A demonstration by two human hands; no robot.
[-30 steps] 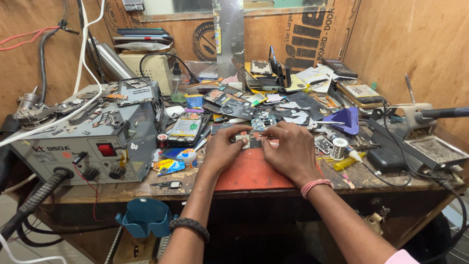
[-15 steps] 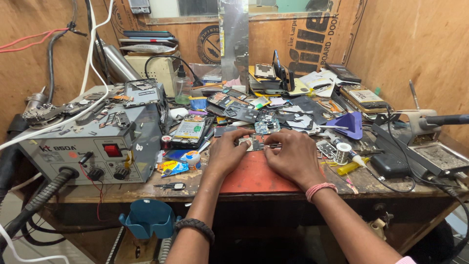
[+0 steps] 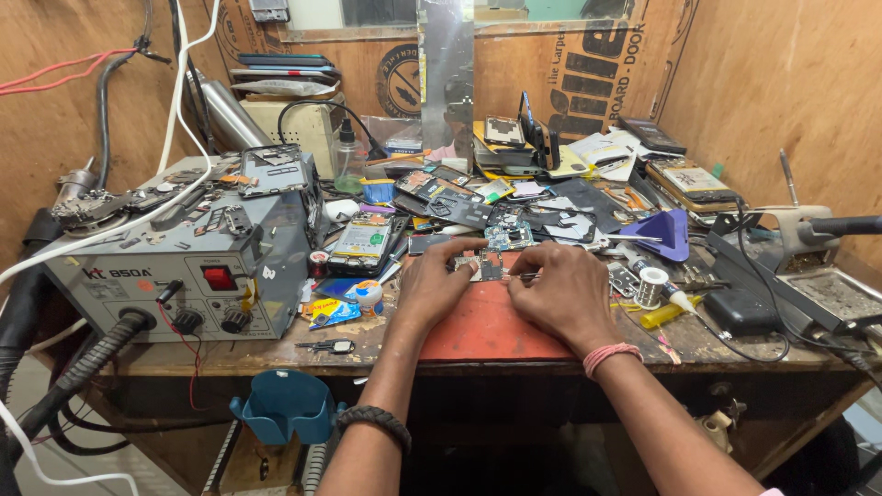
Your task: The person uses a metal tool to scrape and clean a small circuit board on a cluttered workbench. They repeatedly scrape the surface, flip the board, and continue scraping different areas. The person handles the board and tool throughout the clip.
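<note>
My left hand (image 3: 436, 285) pins a small circuit board (image 3: 485, 266) against the red work mat (image 3: 487, 332). My right hand (image 3: 562, 296) holds a thin metal tool (image 3: 525, 276), likely tweezers, with its tip at the board's right edge. Both hands rest on the mat near the middle of the cluttered wooden bench (image 3: 367, 340). A black bracelet is on my left wrist and a pink band on my right.
A grey rework station (image 3: 197, 266) with hoses fills the left side. Opened phones and loose boards (image 3: 441, 197) lie behind the hands. A solder spool (image 3: 651, 287), purple tray (image 3: 669, 234) and soldering iron stand (image 3: 827, 298) sit right. A blue cup (image 3: 285, 404) hangs below the bench.
Both hands stay on the small board, with only slight finger shifts. The view has tilted a little.
</note>
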